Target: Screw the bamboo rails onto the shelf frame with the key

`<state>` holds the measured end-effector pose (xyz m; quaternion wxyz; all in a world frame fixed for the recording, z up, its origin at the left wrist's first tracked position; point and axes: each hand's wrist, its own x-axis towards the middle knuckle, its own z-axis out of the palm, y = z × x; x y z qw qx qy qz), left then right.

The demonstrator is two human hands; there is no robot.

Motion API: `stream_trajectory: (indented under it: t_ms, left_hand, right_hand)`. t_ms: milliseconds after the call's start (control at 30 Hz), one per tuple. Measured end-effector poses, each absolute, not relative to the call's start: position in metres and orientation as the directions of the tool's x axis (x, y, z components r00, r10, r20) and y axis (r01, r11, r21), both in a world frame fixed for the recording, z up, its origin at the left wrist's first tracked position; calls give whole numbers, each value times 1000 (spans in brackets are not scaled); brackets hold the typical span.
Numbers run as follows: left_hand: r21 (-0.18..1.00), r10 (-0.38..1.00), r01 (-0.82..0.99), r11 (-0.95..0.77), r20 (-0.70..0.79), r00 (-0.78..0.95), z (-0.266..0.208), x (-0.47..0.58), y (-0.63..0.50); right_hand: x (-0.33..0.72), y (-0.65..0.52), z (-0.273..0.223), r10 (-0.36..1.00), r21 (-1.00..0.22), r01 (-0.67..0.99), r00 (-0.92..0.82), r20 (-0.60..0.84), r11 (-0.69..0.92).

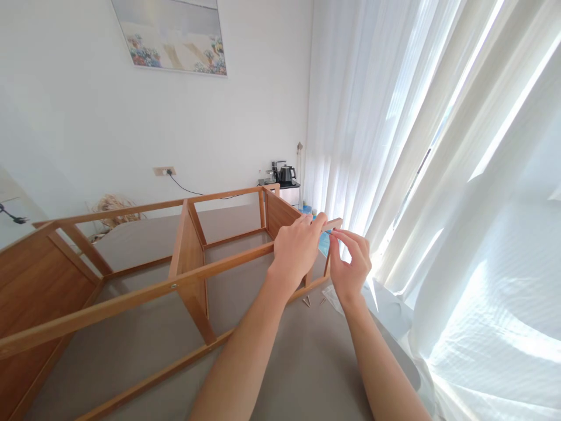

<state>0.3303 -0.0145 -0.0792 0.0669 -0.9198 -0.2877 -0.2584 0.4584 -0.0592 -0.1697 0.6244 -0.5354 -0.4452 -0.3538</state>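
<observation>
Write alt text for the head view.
A person's left hand rests on the right end of a wooden frame on a grey table, while the right hand pinches something too small to identify. Screws lie nearby; a white curtain hangs at right.

Mostly left of my left hand (pixel 300 241), a wooden frame (pixel 228 267) rests on the grey table (pixel 315 368); near my right hand (pixel 349 260) lie screws (pixel 306 301) and a plastic bag (pixel 333 297)

Left hand (pixel 298 242) on wooden frame (pixel 228 265)

Free rm over bench (pixel 315 362) btw forearms (pixel 371 345); wood frame (pixel 236 262) blocks L side, curtain (pixel 477 193) R of R hand (pixel 350 263).
</observation>
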Motion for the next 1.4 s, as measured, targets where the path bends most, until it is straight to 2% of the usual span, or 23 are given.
stream_trajectory:
  t_ms: [133,233,367,433,767,1033,1400]
  left_hand:
    - [18,531,618,-786,530,661,-82,334,-14]
    - [-20,501,613,-790,557,663,-86,337,-12]
    - [-31,477,602,-798,578,662,-88,336,-12]
    - [-11,489,602,-798,571,659,-87,334,-13]
    - [20,587,674,-739,512,628,-79,333,-21]
    - [54,590,664,-746,517,620,-83,332,-16]
    - [94,598,652,-752,512,616,-86,332,-13]
  right_hand:
    - [472,-54,-161,-27,-352,915,364,931,197]
    - [477,-50,-163,25,-315,910,321,947,269]
    - [480,-49,-171,70,-194,948,182,981,252]
    - [482,-51,-173,89,-176,953,158,983,247]
    - [481,-52,-176,144,-192,943,157,977,274]
    - [482,-51,-178,158,-238,931,200,967,278]
    - [479,-53,-175,136,-235,932,204,969,275]
